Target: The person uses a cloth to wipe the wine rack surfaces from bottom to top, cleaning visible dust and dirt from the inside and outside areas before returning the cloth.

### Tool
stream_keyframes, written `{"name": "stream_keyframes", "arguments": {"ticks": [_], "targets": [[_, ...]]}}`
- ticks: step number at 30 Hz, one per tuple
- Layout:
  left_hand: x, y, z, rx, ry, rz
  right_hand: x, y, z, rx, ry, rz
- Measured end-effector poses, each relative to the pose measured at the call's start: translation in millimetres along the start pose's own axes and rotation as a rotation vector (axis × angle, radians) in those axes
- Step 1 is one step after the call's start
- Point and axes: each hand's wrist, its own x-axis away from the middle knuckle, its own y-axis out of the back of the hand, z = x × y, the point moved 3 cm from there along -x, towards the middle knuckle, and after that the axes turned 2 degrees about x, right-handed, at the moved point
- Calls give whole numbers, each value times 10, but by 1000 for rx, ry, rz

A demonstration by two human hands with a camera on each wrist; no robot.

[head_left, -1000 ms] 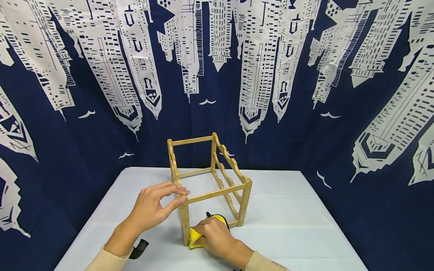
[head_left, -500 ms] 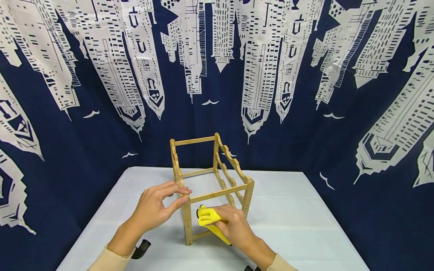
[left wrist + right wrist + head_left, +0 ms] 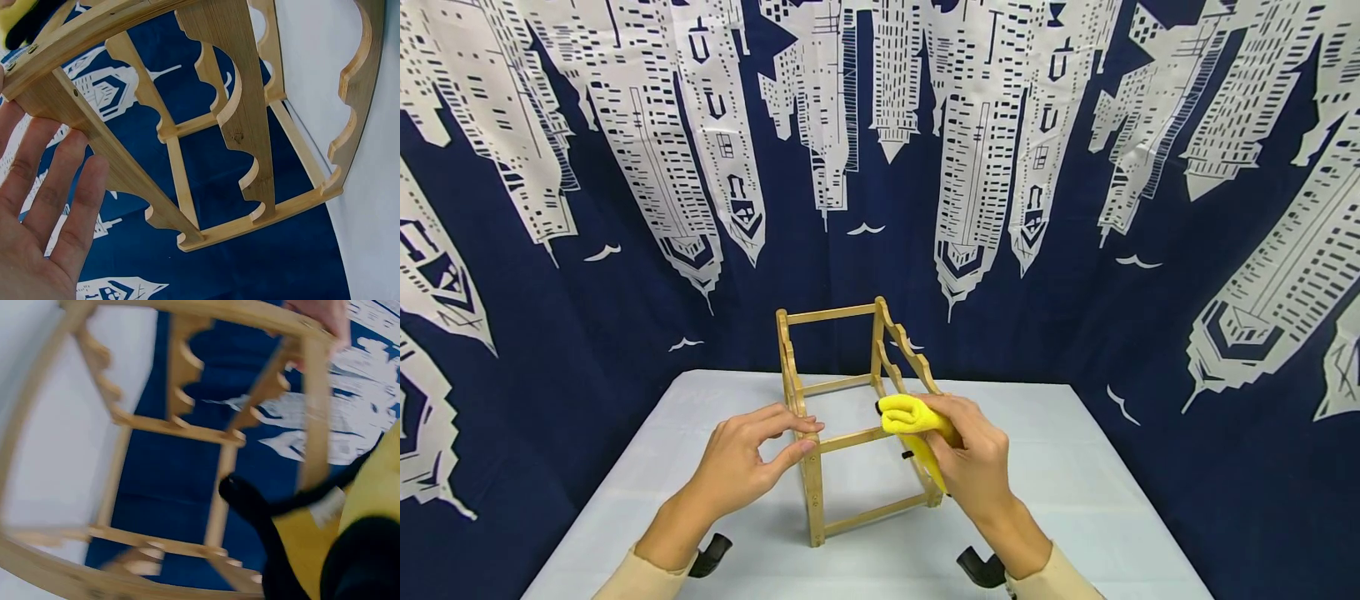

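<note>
A light wooden wine rack (image 3: 853, 439) with scalloped rails stands upright on the table. At its front left top corner my left hand (image 3: 737, 458) holds on, thumb in front and index finger over the top. Seen from the left wrist, that hand's fingers (image 3: 75, 187) lie nearly straight against the side rail. My right hand (image 3: 977, 454) grips a folded yellow cloth (image 3: 904, 417) with black edging, raised at the rack's front right top corner. The cloth and hand hide that corner. The right wrist view shows the cloth (image 3: 375, 494) at lower right, beside the rack's frame.
A white-covered table (image 3: 1045, 467) carries the rack. Behind and at both sides hangs a dark blue curtain (image 3: 850, 275) printed with white upside-down buildings. Black devices (image 3: 981, 568) sit at both wrists.
My right hand has lifted the yellow cloth from the foot of the front left post, up and right to the front right top corner. The left hand stays at its corner.
</note>
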Motion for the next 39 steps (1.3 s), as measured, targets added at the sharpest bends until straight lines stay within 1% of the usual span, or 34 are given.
{"name": "stream_keyframes", "arguments": {"ticks": [1, 2, 4, 5, 7, 8, 10, 11, 12, 13, 14, 16, 18, 19, 20, 21, 22, 23, 25, 27, 28, 30, 32, 33, 37, 39], "targets": [[-2, 2, 0, -1, 0, 0, -76, 14, 13, 22, 40, -29], [-3, 4, -1, -1, -1, -1, -145, 22, 27, 55, 79, -40], [-4, 6, -3, -3, -3, -2, -256, 17, 58, 143, 154, -25], [-4, 7, -4, -3, -4, -2, -297, 3, 75, 192, 184, 11], [-3, 8, -8, -2, -8, -3, -349, -46, 104, 266, 221, 119], [-3, 8, -9, -2, -9, -4, -359, -73, 114, 288, 219, 191], [-4, 6, -12, 0, -12, -6, -372, -128, 132, 295, 204, 308], [-7, 4, -12, 1, -14, -7, -377, -147, 138, 291, 188, 353], [-10, 2, -13, 2, -18, -8, -389, -156, 143, 285, 171, 373], [-14, -1, -12, 3, -21, -9, -406, -154, 146, 280, 158, 367], [-17, -5, -11, 4, -24, -9, -432, -145, 150, 276, 150, 344], [-22, -11, -9, 4, -28, -9, -499, -108, 155, 276, 158, 257], [-23, -14, -7, 3, -29, -10, -570, -68, 158, 291, 197, 149], [-22, -13, -7, 3, -28, -9, -595, -55, 156, 296, 221, 108], [-20, -12, -7, 2, -25, -8, -613, -49, 158, 302, 243, 88], [-18, -11, -8, 2, -23, -5, -621, -53, 159, 302, 262, 97], [-16, -8, -8, 2, -19, -3, -618, -69, 157, 300, 277, 130], [-15, -5, -10, 2, -16, -1, -606, -94, 157, 292, 283, 185], [-14, -1, -13, 0, -10, 4, -550, -160, 143, 253, 249, 348], [-15, 1, -17, -2, -6, 5, -474, -233, 119, 180, 156, 526], [-16, 2, -19, -2, -5, 5, -436, -261, 107, 148, 100, 593], [-15, 0, -22, -4, -8, 5, -368, -299, 80, 94, 0, 672], [-13, -3, -21, -2, -13, 6, -325, -325, 67, 50, -59, 702], [-10, -3, -19, 0, -17, 6, -306, -334, 64, 52, -64, 708], [13, 9, -7, 5, -28, 2, -243, -398, 73, 72, -22, 704], [26, 18, 0, 6, -35, 0, -209, -443, 93, 82, -6, 681]]}}
